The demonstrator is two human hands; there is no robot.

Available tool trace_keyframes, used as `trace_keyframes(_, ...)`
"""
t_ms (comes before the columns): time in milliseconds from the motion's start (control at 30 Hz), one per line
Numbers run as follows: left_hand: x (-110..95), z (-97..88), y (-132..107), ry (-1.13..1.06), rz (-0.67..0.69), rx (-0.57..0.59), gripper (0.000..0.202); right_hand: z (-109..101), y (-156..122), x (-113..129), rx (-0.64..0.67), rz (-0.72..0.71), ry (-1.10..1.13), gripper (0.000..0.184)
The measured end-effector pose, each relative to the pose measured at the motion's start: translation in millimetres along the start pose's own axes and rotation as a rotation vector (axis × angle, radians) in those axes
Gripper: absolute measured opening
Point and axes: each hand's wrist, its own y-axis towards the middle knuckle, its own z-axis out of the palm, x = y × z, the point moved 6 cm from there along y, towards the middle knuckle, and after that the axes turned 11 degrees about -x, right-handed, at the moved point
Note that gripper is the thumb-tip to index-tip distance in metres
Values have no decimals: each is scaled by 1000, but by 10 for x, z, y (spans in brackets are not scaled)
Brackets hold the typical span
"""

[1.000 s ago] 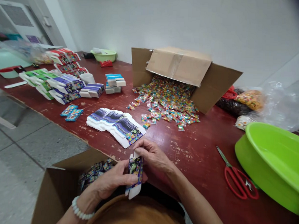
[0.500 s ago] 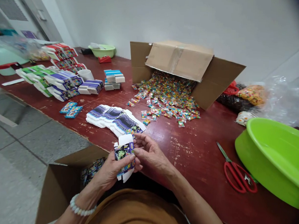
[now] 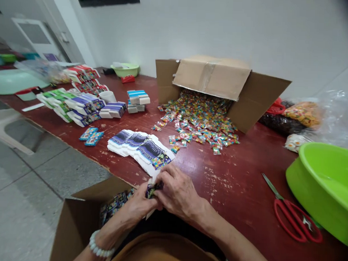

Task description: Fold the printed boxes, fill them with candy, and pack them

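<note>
Head view: left hand [image 3: 139,204] and right hand [image 3: 179,189], fingers curled closed, together grip one box [image 3: 150,190], partly hidden, at the table's [image 3: 232,186] near edge. Folding it seems the step in hand; next it likely needs its end tucked. Nearby: two blue packets [image 3: 94,138], one pair of scissors [image 3: 280,198]
</note>
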Motion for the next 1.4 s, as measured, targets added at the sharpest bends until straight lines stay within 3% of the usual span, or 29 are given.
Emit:
trace_keyframes(167,-63,91,8,126,59,150,15,45,-15,-70,204,81,107,15)
trace_keyframes(333,-40,143,8,213,35,243,34,67,-125,-133,473,185,192,36)
trace_keyframes(400,-91,117,43,259,112,208,33,70,-157,-127,493,183,179,42)
trace_keyframes(467,-187,60,81,287,249,121,20,68,-151,-93,400,143,212,42)
trace_keyframes(533,-247,-9,108,246,316,10,7,37,-112,-92,172,131,301,36)
trace_keyframes(600,-234,-42,123,146,277,-64,8,4,-89,-188,-98,213,383,37)
trace_keyframes(667,-199,-17,121,38,220,-92,13,50,-90,-313,-225,330,460,32)
trace_keyframes(767,-149,55,110,-52,129,-85,18,180,-76,-414,-173,441,614,9)
trace_keyframes(900,-154,21,72,-53,165,-119,22,135,-72,-507,-198,594,640,23)
trace_keyframes(1033,-135,-40,-45,-166,171,-207,57,111,-62,-489,-209,632,736,21)
trace_keyframes(1133,-164,-12,-137,-248,166,-257,80,189,-118,-506,-306,738,825,47)
trace_keyframes(1300,-208,28,-130,-376,143,-230,65,326,-147,-449,-364,708,925,31)
trace_keyframes(1400,-157,-1,-85,-379,64,-206,55,301,-127,-486,-339,682,840,20)
